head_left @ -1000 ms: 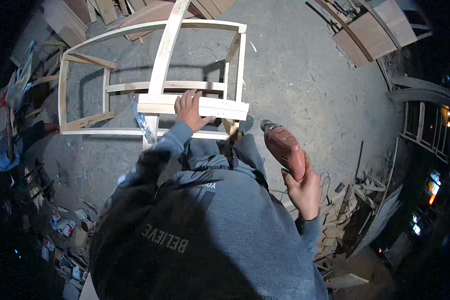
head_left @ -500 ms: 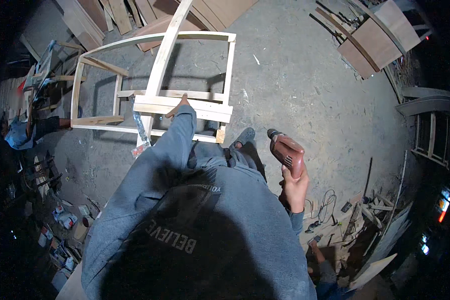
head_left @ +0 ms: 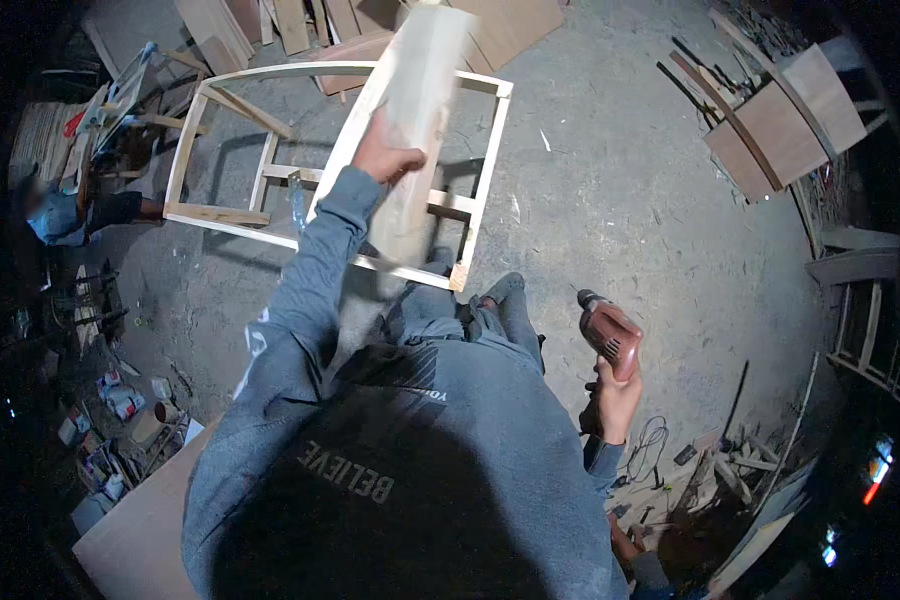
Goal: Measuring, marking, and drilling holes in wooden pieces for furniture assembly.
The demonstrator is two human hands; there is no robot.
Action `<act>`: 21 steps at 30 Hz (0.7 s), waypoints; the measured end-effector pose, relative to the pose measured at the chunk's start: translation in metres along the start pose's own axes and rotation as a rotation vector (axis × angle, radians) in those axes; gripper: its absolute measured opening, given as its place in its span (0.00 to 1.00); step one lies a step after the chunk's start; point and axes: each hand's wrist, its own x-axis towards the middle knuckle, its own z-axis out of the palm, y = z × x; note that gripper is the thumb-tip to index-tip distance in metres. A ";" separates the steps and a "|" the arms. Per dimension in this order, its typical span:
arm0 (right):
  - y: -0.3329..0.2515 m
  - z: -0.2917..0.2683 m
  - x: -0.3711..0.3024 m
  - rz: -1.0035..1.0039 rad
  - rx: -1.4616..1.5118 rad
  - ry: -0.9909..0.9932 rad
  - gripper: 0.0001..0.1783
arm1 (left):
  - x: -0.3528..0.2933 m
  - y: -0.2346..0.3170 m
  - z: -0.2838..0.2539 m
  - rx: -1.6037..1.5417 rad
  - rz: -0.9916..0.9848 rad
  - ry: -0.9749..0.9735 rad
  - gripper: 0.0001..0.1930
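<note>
My left hand (head_left: pixel 386 152) is closed round a pale wooden board (head_left: pixel 422 110), which is smeared by motion and slants lengthwise above the frame. Under the board stands a light timber frame (head_left: pixel 485 175) with a curved far rail and several crosspieces. A long wooden beam (head_left: pixel 348 140) lies slanting across the frame, partly hidden by the board and my sleeve. At my right side, my right hand (head_left: pixel 615 402) grips the handle of a reddish-brown power drill (head_left: pixel 610 335). A thin bit in its chuck points away from me, over the floor.
Plywood sheets (head_left: pixel 510 35) lean at the back. Curved wooden pieces and panels (head_left: pixel 785 120) stand at the far right. Another person (head_left: pixel 70 215) is by the frame's left end, and another person's arm (head_left: pixel 627 545) shows at lower right, near scrap wood (head_left: pixel 735 475) and a cable (head_left: pixel 650 440).
The board lay crosswise over the beam; my left hand has lifted it and turned it lengthwise. The drill remains in my right hand, lower and further right in the view, which has shifted.
</note>
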 end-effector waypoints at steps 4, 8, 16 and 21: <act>-0.017 0.012 -0.004 0.024 0.070 0.041 0.28 | 0.005 -0.003 -0.010 0.772 0.386 -0.250 0.42; -0.013 0.017 -0.012 0.066 0.067 0.073 0.28 | 0.005 -0.051 -0.002 1.111 0.361 -0.624 0.44; 0.002 0.033 -0.029 0.129 0.119 0.100 0.27 | 0.007 -0.137 0.009 1.264 0.226 -0.921 0.49; -0.001 0.040 -0.036 0.222 0.110 0.138 0.28 | 0.001 -0.125 0.023 1.310 0.298 -0.907 0.51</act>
